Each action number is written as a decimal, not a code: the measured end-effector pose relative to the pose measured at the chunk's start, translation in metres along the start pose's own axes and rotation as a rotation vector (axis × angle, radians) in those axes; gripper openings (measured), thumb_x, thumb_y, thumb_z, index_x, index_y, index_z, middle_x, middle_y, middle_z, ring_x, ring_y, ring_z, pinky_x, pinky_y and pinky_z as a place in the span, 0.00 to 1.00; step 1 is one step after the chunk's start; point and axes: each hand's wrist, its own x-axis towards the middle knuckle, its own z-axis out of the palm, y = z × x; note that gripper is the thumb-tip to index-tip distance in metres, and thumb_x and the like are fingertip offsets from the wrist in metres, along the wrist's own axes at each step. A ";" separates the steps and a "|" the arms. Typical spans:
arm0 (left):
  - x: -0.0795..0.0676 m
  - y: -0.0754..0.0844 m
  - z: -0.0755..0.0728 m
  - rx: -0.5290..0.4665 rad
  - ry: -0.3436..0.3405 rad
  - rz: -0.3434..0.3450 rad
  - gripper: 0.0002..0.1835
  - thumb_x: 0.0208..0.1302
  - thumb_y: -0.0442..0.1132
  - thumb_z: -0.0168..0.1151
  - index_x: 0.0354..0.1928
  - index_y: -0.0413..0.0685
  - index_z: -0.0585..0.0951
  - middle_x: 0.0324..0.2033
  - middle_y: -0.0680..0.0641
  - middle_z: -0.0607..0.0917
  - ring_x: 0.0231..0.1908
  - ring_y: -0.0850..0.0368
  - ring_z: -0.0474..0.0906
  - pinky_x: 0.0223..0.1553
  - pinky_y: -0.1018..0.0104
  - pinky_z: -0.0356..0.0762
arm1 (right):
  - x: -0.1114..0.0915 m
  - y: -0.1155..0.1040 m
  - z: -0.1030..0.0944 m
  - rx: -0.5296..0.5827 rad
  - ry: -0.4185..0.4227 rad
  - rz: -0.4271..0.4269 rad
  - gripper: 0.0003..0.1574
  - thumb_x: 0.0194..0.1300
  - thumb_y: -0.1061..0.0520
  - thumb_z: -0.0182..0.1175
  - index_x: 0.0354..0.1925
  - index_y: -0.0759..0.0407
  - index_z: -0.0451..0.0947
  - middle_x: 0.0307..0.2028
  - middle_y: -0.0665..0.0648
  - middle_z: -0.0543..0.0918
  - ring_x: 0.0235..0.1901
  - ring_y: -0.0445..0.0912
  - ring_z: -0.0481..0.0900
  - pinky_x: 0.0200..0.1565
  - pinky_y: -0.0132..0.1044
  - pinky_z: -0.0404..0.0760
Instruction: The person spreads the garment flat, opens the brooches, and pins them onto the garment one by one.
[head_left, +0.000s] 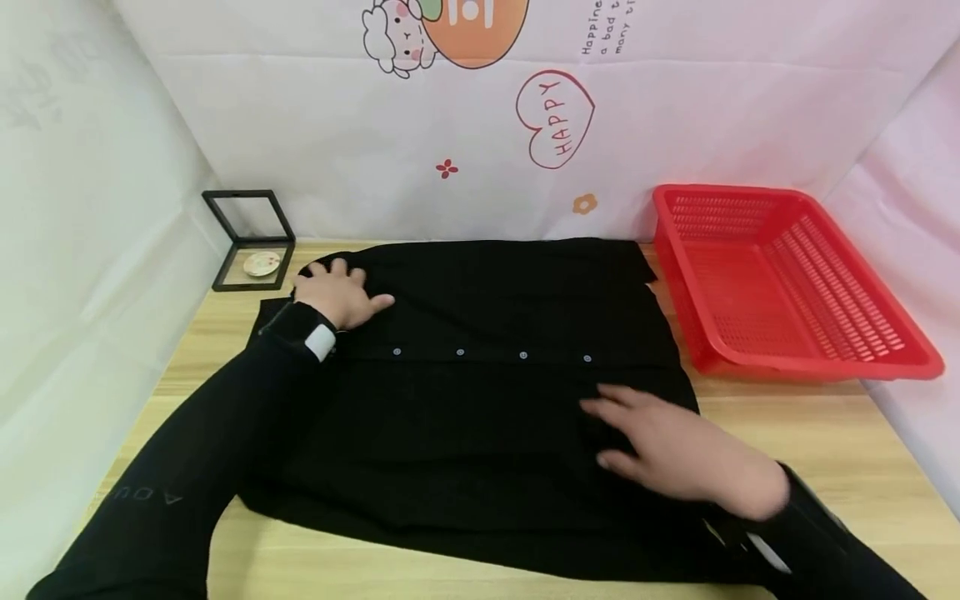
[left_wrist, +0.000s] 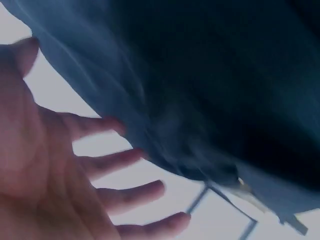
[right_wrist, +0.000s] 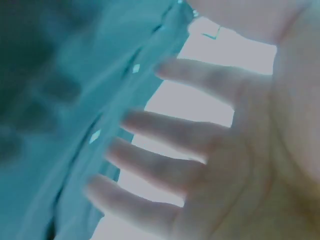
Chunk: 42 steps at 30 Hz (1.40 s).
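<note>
A black button-up shirt (head_left: 480, 433) lies spread on the wooden table, its row of small buttons running across the middle. My left hand (head_left: 336, 295) rests near the shirt's upper left edge with fingers spread. In the left wrist view, that hand's fingers (left_wrist: 132, 197) are extended beside the dark cloth. My right hand (head_left: 667, 446), slightly blurred, is over the lower right part of the shirt with fingers extended; whether it touches the cloth I cannot tell. The right wrist view shows straight, parted fingers (right_wrist: 160, 170) by the buttoned strip. Neither hand holds anything.
A red plastic basket (head_left: 795, 350) stands at the table's right, close to the shirt's edge. At the back left is a black hinged frame (head_left: 247, 242) with a small round item (head_left: 262, 264) in it. White printed cloth (head_left: 337, 150) hangs behind the table (head_left: 795, 425).
</note>
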 end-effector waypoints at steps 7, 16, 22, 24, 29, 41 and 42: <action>0.018 0.005 0.015 -0.064 -0.061 0.047 0.49 0.67 0.73 0.47 0.80 0.60 0.44 0.77 0.38 0.34 0.70 0.22 0.25 0.57 0.18 0.34 | 0.119 0.004 -0.012 0.027 0.021 0.054 0.52 0.70 0.32 0.55 0.80 0.45 0.44 0.77 0.67 0.40 0.73 0.69 0.41 0.65 0.68 0.52; 0.024 -0.007 0.019 -0.150 -0.105 0.075 0.54 0.62 0.74 0.53 0.81 0.59 0.44 0.77 0.40 0.36 0.70 0.21 0.29 0.56 0.18 0.45 | 0.165 0.078 -0.013 0.148 -0.147 0.469 0.59 0.67 0.21 0.44 0.80 0.42 0.30 0.75 0.68 0.23 0.70 0.74 0.23 0.59 0.79 0.35; 0.019 -0.009 0.012 -0.161 -0.123 0.046 0.54 0.64 0.73 0.52 0.80 0.57 0.42 0.78 0.41 0.35 0.68 0.17 0.28 0.55 0.18 0.49 | 0.161 0.099 -0.029 0.270 -0.203 0.578 0.61 0.68 0.22 0.45 0.80 0.47 0.28 0.71 0.76 0.19 0.67 0.79 0.21 0.62 0.75 0.31; 0.020 -0.005 0.011 -0.139 -0.104 0.043 0.53 0.64 0.74 0.50 0.80 0.57 0.44 0.78 0.40 0.36 0.68 0.18 0.29 0.55 0.18 0.46 | 0.164 0.098 -0.039 0.232 -0.213 0.578 0.59 0.71 0.24 0.43 0.80 0.54 0.31 0.72 0.80 0.26 0.69 0.78 0.27 0.63 0.74 0.36; 0.028 0.010 0.010 -0.064 -0.039 0.043 0.50 0.66 0.75 0.44 0.80 0.54 0.48 0.77 0.37 0.39 0.70 0.22 0.28 0.57 0.18 0.36 | 0.194 0.085 -0.048 0.106 -0.118 0.501 0.56 0.72 0.26 0.42 0.80 0.54 0.38 0.75 0.75 0.37 0.72 0.73 0.35 0.64 0.71 0.45; 0.037 0.009 0.010 -0.195 -0.120 0.017 0.53 0.62 0.75 0.53 0.80 0.65 0.42 0.78 0.44 0.33 0.68 0.18 0.24 0.57 0.17 0.37 | 0.227 0.128 -0.028 0.185 -0.080 0.470 0.65 0.59 0.14 0.43 0.79 0.38 0.28 0.76 0.60 0.19 0.71 0.65 0.16 0.61 0.74 0.25; 0.037 0.008 0.010 -0.201 -0.118 0.013 0.53 0.61 0.75 0.53 0.80 0.65 0.42 0.78 0.44 0.33 0.67 0.18 0.24 0.56 0.17 0.36 | 0.226 0.134 -0.028 0.194 -0.079 0.482 0.66 0.58 0.13 0.43 0.79 0.38 0.27 0.75 0.61 0.19 0.71 0.64 0.15 0.62 0.73 0.25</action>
